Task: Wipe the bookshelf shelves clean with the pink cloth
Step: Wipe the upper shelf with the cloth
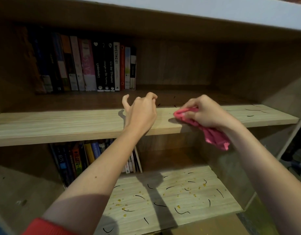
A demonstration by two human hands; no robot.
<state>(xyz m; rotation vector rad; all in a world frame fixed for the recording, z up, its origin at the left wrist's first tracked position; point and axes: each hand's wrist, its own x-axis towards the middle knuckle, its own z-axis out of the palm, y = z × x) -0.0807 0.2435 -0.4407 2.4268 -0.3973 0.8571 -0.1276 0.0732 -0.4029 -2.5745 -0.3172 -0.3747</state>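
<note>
The wooden bookshelf's upper shelf runs across the middle of the view. My right hand grips the bunched pink cloth and presses its front end onto this shelf near the front edge; the cloth's tail hangs below the board. Thin black strands lie on the shelf to the right of the cloth. My left hand hovers over the shelf's middle with fingers loosely curled, holding nothing. The lower shelf is strewn with black strands and yellow crumbs.
A row of upright books fills the back left of the upper shelf. More books stand at the left of the lower shelf. The bookshelf's side panel closes the right end.
</note>
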